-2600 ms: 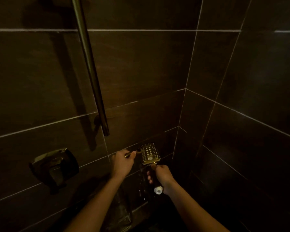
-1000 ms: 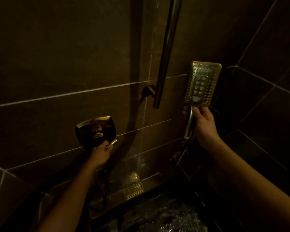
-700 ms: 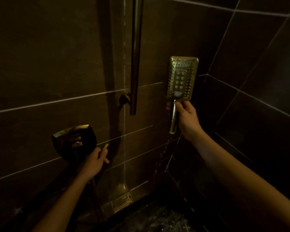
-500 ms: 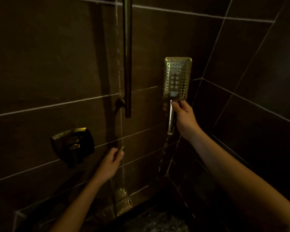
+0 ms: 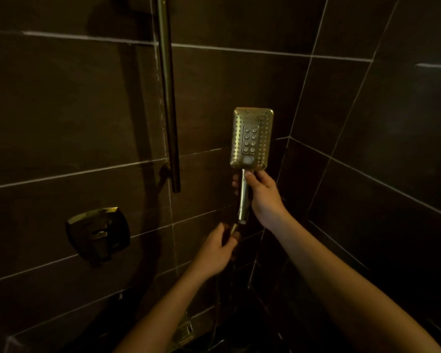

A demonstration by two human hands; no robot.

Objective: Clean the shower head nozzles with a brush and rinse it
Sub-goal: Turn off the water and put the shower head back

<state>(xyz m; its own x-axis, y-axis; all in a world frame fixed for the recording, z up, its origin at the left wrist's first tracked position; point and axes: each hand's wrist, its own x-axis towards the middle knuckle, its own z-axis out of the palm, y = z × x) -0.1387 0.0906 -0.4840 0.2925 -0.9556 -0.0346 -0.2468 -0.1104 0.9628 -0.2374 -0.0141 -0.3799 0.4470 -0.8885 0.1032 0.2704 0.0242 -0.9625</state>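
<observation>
The rectangular brass shower head (image 5: pixel 252 137) stands upright near the wall corner, its nozzle face turned towards me. My right hand (image 5: pixel 264 193) grips its metal handle (image 5: pixel 244 197) just under the head. My left hand (image 5: pixel 215 248) is below the handle's lower end and holds a thin brush (image 5: pixel 233 228). Only the brush's light tip shows above the fingers; its bristles are hidden. The two hands are apart.
A vertical slide bar (image 5: pixel 167 98) runs down the dark tiled wall left of the shower head. A square brass valve handle (image 5: pixel 98 233) sits lower left. A floor drain (image 5: pixel 185 329) lies at the wall's foot. A second tiled wall (image 5: pixel 379 149) closes the right side.
My right hand has lifted the shower head from low down to upright at chest height. My left hand left the valve handle and moved right, under the shower head's handle.
</observation>
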